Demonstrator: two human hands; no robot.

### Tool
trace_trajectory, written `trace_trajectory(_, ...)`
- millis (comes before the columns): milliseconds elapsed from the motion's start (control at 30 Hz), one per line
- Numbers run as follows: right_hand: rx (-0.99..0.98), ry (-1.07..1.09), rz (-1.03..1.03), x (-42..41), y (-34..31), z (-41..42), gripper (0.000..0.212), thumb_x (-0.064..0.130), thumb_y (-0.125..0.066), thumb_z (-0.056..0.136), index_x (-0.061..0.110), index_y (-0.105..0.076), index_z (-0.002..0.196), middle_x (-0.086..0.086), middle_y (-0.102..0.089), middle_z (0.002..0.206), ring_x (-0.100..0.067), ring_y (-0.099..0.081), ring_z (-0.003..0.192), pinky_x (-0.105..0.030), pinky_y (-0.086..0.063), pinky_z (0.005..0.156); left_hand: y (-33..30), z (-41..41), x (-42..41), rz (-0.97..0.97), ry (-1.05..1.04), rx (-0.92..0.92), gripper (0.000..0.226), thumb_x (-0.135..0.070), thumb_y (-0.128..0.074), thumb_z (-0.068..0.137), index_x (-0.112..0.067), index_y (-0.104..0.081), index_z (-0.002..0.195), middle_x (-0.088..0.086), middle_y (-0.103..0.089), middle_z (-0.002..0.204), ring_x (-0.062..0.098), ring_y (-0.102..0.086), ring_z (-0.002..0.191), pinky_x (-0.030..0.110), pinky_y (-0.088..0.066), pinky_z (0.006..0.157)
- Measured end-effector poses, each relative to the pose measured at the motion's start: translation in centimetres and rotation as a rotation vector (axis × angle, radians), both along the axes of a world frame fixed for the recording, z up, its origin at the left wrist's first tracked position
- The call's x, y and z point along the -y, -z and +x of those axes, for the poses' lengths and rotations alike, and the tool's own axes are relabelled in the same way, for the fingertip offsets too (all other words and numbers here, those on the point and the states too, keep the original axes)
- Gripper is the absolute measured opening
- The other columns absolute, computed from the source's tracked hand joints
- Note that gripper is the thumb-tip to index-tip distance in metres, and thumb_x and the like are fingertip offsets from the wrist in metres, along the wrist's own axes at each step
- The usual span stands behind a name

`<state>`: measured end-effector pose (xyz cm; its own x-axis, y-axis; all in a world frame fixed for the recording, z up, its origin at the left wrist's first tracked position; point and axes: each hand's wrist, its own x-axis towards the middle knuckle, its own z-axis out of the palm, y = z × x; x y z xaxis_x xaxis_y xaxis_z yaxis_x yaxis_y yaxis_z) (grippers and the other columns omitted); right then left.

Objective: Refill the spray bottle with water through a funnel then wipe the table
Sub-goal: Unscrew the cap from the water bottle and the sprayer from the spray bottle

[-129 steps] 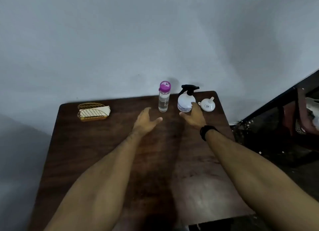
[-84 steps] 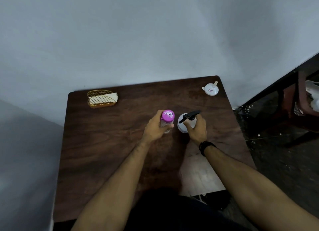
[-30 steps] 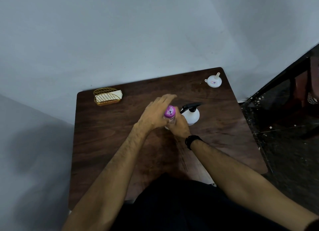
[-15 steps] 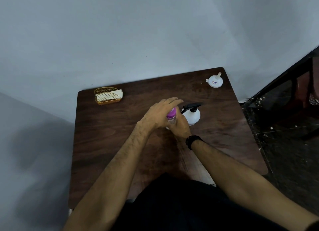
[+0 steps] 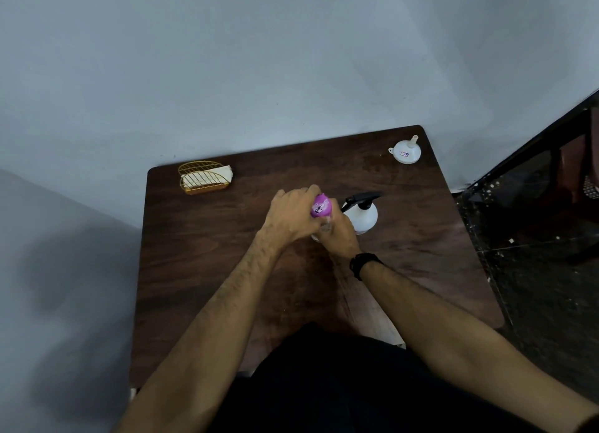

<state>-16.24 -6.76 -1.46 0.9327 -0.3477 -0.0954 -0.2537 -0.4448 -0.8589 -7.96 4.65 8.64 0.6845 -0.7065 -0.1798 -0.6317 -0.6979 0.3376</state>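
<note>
Since half a second ago, left hand [image 5: 293, 217] fingers have curled from over the pink cap [image 5: 321, 207] to grip it; right hand [image 5: 338, 236] holds the water bottle body below. Spray bottle [image 5: 364, 215] stands just beside on the table [image 5: 207, 257] — funnel [image 5: 405, 151] at the far right corner.

This looks like a plain room in a home rather than a workshop or lab. A small dark wood-grain table [image 5: 207, 270] stands against a bare pale wall [image 5: 259, 60]. At its far left sits a gold wire napkin holder [image 5: 203, 177] with folded napkins. To the right lies a dark speckled floor [image 5: 534, 270].
</note>
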Motion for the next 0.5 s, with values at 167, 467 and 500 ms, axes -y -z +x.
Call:
trace_trajectory(167, 0.032, -0.007, -0.003, 0.0, -0.7, -0.2, 0.054, 0.050, -0.072, 0.083, 0.023, -0.043, 0.121, 0.008, -0.064, 0.108, -0.008, -0.064, 0.092, -0.028, -0.054, 0.077, 0.7, -0.9, -1.0, -0.199, -0.226, 0.054, 0.048, -0.067, -0.053, 0.088, -0.022, -0.047, 0.105, -0.006, -0.054, 0.094, 0.013, -0.053, 0.083, 0.034, -0.041, 0.084)
trace_trajectory(467, -0.010, 0.028, 0.010, 0.0, -0.9, -0.2, 0.054, 0.047, -0.078, 0.079, 0.027, -0.045, 0.116, 0.014, -0.063, 0.103, -0.003, -0.062, 0.093, -0.014, -0.047, 0.077, 7.7, -2.3, -7.9, -0.063, -0.571, -0.242, 0.056, -0.048, -0.071, 0.084, -0.019, -0.049, 0.126, 0.003, -0.057, 0.121, 0.021, -0.058, 0.109, 0.038, -0.050, 0.090)
trace_trajectory(500, -0.012, 0.025, 0.008, 0.0, -0.8, -0.2, 0.054, 0.048, -0.078, 0.078, 0.027, -0.045, 0.116, 0.015, -0.063, 0.102, -0.002, -0.063, 0.092, -0.015, -0.048, 0.077, 8.6, -2.5, -8.4, -0.030, -0.587, -0.262, 0.057, -0.047, -0.071, 0.085, -0.017, -0.048, 0.128, 0.006, -0.057, 0.123, 0.025, -0.059, 0.112, 0.040, -0.049, 0.091)
